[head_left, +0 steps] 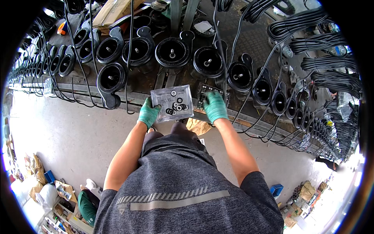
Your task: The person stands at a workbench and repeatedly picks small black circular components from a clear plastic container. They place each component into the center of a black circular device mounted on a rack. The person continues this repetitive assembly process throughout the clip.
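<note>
My left hand (149,113), in a green glove, grips a clear plastic box (159,97) by its left side, thumb over the rim. Several black and pale ring-shaped parts (179,107) lie loose inside it. Just right of the box, my gloved right hand (215,106) is over a dark tray (201,93) of small metallic parts at the bench edge. Its fingertips are blurred, so whether they pinch anything cannot be made out. Beyond the box stands a black round housing (171,52) with a metal stud in its centre.
Similar black housings (111,78) line the bench (249,43) to both sides. Black cables hang down in front of it, and coiled cable bundles (298,23) hang at the right. A cardboard piece (113,13) lies at the back. Behind me a person in green (86,206) shows at lower left.
</note>
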`<state>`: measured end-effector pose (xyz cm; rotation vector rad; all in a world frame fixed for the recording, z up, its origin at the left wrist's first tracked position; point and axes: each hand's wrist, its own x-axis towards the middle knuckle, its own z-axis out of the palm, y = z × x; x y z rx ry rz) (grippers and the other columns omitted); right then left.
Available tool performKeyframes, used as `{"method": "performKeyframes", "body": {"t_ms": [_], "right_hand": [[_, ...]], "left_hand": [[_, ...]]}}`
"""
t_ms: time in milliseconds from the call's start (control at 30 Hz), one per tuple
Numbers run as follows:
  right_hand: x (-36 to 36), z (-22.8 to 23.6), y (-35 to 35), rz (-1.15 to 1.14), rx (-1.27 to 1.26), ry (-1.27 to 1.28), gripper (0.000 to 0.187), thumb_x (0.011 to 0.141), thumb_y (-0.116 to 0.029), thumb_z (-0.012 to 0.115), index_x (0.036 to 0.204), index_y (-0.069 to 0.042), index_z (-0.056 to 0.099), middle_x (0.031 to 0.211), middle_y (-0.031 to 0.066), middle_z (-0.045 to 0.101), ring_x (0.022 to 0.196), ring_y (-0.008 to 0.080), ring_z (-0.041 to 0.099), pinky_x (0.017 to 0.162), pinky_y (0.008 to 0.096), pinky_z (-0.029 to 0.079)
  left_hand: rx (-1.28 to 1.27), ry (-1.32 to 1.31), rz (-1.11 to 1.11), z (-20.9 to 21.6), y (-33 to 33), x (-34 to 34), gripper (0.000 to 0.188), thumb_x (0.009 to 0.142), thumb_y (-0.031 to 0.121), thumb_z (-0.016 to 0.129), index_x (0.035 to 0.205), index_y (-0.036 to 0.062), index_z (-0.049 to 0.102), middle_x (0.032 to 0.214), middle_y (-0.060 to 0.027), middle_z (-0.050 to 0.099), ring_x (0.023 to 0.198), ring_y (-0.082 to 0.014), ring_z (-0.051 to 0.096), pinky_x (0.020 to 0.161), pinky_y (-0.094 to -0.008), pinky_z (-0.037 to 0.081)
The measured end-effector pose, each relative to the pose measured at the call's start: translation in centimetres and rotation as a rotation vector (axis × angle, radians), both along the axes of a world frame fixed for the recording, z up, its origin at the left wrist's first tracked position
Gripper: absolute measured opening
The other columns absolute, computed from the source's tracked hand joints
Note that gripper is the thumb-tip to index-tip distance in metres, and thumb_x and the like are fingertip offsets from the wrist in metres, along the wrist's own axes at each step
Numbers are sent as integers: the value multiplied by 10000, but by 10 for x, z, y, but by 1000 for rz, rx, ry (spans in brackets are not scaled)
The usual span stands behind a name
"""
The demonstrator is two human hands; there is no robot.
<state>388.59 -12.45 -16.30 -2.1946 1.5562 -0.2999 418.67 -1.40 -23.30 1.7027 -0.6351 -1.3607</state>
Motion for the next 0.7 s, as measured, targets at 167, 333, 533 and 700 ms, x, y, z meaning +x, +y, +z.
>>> {"method": "performKeyframes", "body": {"t_ms": [167,333,533,700], "right_hand": [[-5,9,-19,117,169,214,429,849,-187,805,1243,-71,682,1299,224,636,1211,428,625,1030,496,539],[-4,-3,-24,172,138,305,506,826,-210,841,1278,-51,678,1350,230,628,1258,414,610,1087,472,514],[6,9,-42,259,279,420,464,829,-207,830,1238,-39,689,1331,236,647,1254,405,620,1085,470,514],[4,15,-38,237,205,343,423,826,-237,820,1179,-41,697,1276,227,658,1205,402,641,1029,475,538]], "left_hand": [[10,-24,-13,6,-2,-1,477,937,-67,667,1395,17,560,1226,-94,719,1087,-196,675,995,-319,521],[-14,-9,-5,-4,0,0,471,936,-66,668,1388,18,562,1222,-93,720,1079,-193,674,989,-318,524],[-16,-23,-10,-1,0,-1,473,938,-66,666,1390,17,559,1230,-97,717,1079,-193,672,987,-317,524],[4,-15,-6,0,-1,-1,478,937,-69,661,1396,15,556,1235,-97,715,1085,-195,672,988,-318,526]]}}
